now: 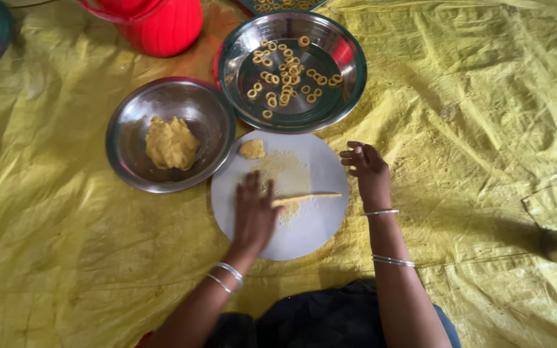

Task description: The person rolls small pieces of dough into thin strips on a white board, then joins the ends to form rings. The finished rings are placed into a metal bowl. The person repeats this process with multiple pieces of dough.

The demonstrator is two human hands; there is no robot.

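My left hand point(253, 212) lies flat, fingers spread, on a round white board point(317, 225), pressing one end of a thin rolled strip of yellow dough point(311, 196). My right hand point(367, 166) hovers at the board's right edge with fingers loosely curled; whether it pinches a bit of dough is unclear. A small lump of dough point(251, 149) rests at the board's upper left. Crumbly dough smears mark the middle of the board.
A steel bowl point(130, 122) with a yellow dough mass point(171, 143) sits left of the board. Behind is a steel plate point(349, 77) holding several small dough rings point(287, 74). A red container point(159, 26) stands at the back. A yellow sheet point(472, 96) covers the floor.
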